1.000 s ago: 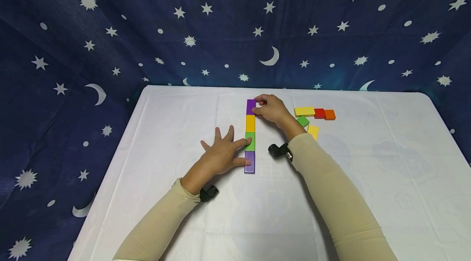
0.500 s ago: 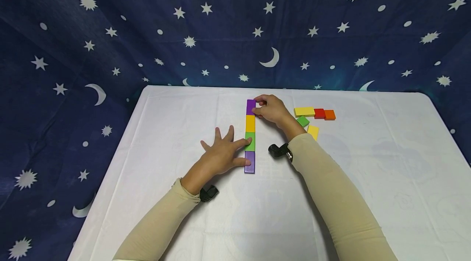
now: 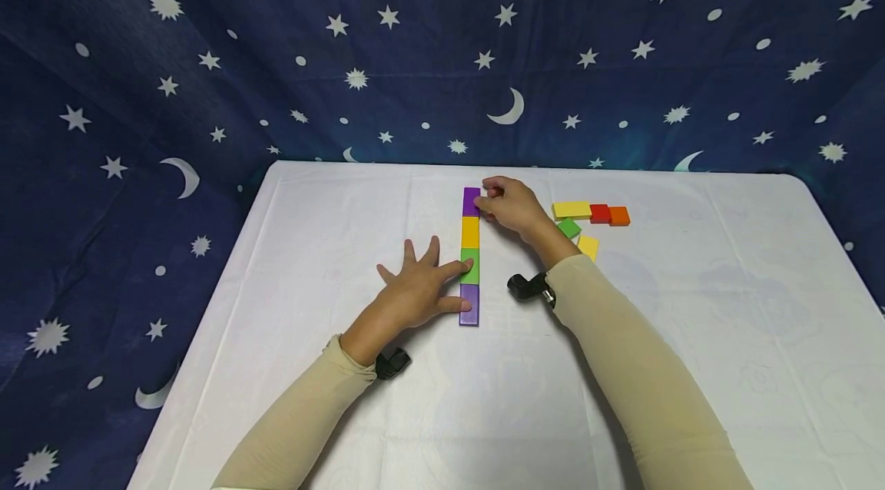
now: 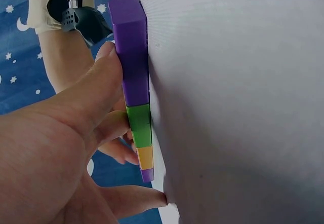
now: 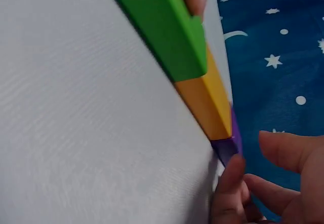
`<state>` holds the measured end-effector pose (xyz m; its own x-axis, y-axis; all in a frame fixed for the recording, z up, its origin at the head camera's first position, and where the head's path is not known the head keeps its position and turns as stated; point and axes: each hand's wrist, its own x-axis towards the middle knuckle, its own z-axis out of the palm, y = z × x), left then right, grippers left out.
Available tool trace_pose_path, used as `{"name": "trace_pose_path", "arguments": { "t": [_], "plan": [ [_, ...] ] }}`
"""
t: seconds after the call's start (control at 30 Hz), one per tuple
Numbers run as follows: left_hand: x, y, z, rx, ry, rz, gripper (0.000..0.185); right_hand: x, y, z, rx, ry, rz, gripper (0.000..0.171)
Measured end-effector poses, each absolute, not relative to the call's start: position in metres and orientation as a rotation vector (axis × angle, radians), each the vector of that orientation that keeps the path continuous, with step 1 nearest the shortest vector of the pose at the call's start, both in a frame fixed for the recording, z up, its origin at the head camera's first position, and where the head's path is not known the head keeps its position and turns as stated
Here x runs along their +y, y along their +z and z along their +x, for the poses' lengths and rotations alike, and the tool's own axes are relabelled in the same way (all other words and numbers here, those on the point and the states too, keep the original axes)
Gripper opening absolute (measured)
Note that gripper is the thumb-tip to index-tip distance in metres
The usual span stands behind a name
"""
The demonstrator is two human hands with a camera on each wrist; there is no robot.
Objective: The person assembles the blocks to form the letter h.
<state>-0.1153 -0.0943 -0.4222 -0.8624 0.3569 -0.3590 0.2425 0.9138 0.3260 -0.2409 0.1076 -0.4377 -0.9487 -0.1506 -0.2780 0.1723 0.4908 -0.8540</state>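
Several coloured blocks lie end to end in a straight row in the head view: a near purple block (image 3: pixel 469 306), a green block (image 3: pixel 471 275), an orange-yellow block (image 3: pixel 470 232) and a far purple block (image 3: pixel 471 201). Fingers spread, my left hand (image 3: pixel 413 290) rests its thumb on the near purple block and its index finger on the green one. My right hand (image 3: pixel 513 206) is beside the far purple block, fingers loosely bent. In the right wrist view one fingertip (image 5: pixel 235 164) is against that block's end, while another finger stands apart from it.
Right of my right hand lie loose blocks: a yellow one (image 3: pixel 571 210), a red one (image 3: pixel 600 213), an orange one (image 3: pixel 619 216), a green one (image 3: pixel 569 228) and another yellow one (image 3: pixel 588 246), partly hidden by the arm. A white cloth covers the table (image 3: pixel 429 413); a starry curtain (image 3: pixel 415 52) hangs behind.
My right hand has shifted slightly right, and its upper finger has come away from the far purple block. The left hand and the row look unmoved.
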Motion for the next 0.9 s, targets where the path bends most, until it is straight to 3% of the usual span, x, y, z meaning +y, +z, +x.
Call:
{"name": "trace_pose_path", "arguments": {
  "t": [0.27,0.53,0.9],
  "plan": [
    [-0.093,-0.422,-0.115,2.656,0.375,0.428,0.071,0.13,-0.421,-0.228,2.512,-1.465,-0.024,0.044],
    [-0.094,-0.423,-0.115,2.658,0.396,0.425,0.071,0.168,-0.404,-0.219,2.753,-1.242,-0.158,0.046],
    [-0.093,-0.423,-0.115,2.651,0.397,0.418,0.071,0.216,-0.407,-0.216,2.901,-0.871,-0.304,0.046]
  ]
}}
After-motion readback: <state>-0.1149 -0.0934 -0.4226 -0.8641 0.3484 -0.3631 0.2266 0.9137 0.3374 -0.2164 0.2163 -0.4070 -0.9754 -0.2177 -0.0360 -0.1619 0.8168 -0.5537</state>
